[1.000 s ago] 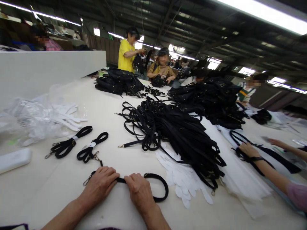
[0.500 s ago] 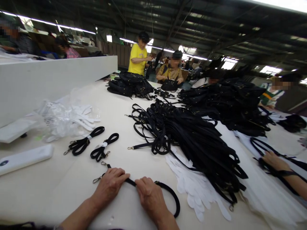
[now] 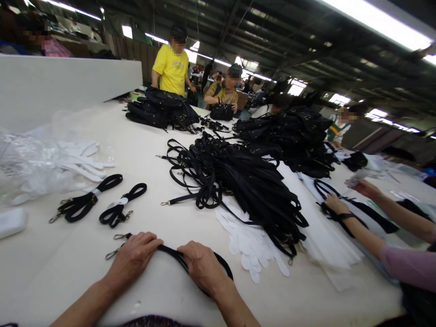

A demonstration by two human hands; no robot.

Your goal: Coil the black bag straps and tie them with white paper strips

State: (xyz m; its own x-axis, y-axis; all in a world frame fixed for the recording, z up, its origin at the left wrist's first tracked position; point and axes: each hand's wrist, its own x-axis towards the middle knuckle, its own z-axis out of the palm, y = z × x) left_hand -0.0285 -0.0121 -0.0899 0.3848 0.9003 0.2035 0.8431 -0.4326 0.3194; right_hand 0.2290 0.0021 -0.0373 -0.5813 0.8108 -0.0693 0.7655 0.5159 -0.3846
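Note:
A black strap (image 3: 172,253) with metal clips at its left end lies folded on the cream table (image 3: 177,218) in front of me. My left hand (image 3: 131,258) presses down on the strap near the clips, fingers curled over it. My right hand (image 3: 201,266) grips the strap's folded lengths closer to the loop end. Two bundled black straps (image 3: 85,203) (image 3: 121,210) with white tags lie just beyond my left hand.
A big heap of loose black straps (image 3: 245,181) fills the table's middle, with white gloves (image 3: 252,243) at its near edge. Clear plastic bags (image 3: 44,163) sit at the left. Black bags (image 3: 160,111) are piled farther back. A co-worker's hands (image 3: 335,204) handle a strap at the right.
My hands have drawn the strap's loop in closer, folding it shorter. The view has swung a little. The co-worker's hands at the right have shifted.

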